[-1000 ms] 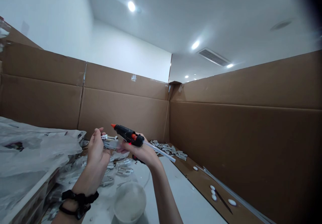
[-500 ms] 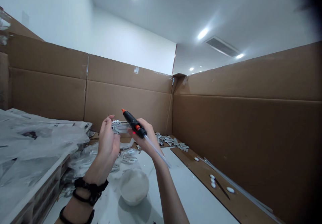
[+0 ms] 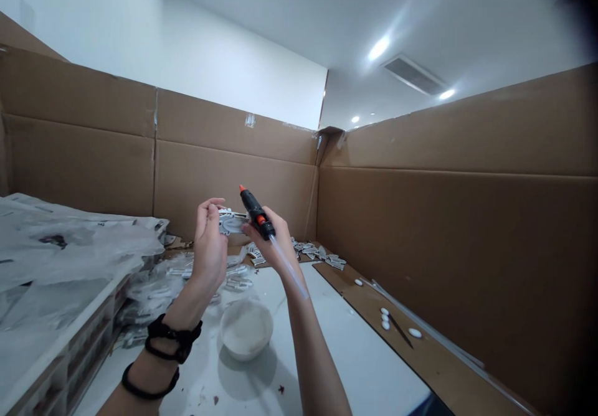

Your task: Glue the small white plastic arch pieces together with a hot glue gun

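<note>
A small grey-and-white plastic piece (image 3: pixel 232 222) is held up between my hands, above the table. My left hand (image 3: pixel 210 245) is closed on its left end, the fingers wrapped behind it. In my right hand (image 3: pixel 275 241) is a black hot glue gun (image 3: pixel 255 210) with an orange nozzle pointing up and to the left. A clear glue stick (image 3: pixel 288 266) runs out of its back end along my forearm. The thumb of that hand also seems to touch the piece's right end. Below, a white bowl (image 3: pixel 246 341) stands on the white table (image 3: pixel 289 372).
Plastic-bagged parts (image 3: pixel 159 285) lie left of the bowl, beside a crate (image 3: pixel 70 360) topped with plastic sheets (image 3: pixel 93 241). Loose grey parts (image 3: pixel 322 254) lie at the back. On a brown board (image 3: pixel 374 307) are white ovals (image 3: pixel 415 333), a thin dark tool (image 3: pixel 400 330) and clear sticks (image 3: pixel 430 326). Cardboard walls (image 3: pixel 233 173) surround the table.
Both hands have moved slightly up and to the right in view, with the glue gun and the plastic piece. The view has tilted a little downward.
</note>
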Motion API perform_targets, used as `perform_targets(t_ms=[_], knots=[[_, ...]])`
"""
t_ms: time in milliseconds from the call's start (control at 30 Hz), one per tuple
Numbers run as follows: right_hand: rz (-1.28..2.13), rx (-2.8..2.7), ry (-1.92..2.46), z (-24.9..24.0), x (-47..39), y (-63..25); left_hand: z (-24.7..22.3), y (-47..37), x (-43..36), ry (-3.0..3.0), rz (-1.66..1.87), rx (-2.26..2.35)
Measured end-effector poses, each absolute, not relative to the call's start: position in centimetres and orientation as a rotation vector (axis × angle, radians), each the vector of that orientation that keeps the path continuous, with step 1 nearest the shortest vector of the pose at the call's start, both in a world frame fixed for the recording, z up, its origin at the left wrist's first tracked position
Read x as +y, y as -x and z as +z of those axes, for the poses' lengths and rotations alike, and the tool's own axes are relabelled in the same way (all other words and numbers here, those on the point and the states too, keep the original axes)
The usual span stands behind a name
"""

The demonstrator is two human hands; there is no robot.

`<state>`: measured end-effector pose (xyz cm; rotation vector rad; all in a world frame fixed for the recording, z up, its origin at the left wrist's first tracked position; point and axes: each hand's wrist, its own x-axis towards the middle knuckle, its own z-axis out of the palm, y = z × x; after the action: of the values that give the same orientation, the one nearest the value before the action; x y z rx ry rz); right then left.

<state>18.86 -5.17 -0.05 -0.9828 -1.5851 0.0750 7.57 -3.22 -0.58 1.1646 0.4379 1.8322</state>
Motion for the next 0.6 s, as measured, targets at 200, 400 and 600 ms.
perform_targets(t_ms=[200, 400, 600], knots=[[0.233, -1.464, 0.832, 0.2, -4.8, -19.1, -0.7, -7.5, -2.8, -1.316, 1.79, 0.456], [0.149, -1.38, 0.82, 0.6, -4.9, -20.3, -0.6, -6.2, -1.9, -1.64, 1.424, 0.508], [0.117, -1.385, 0.841, 0.6, -4.9, -20.9, -0.7, -6.7, -2.8, -1.65, 1.153, 0.518]])
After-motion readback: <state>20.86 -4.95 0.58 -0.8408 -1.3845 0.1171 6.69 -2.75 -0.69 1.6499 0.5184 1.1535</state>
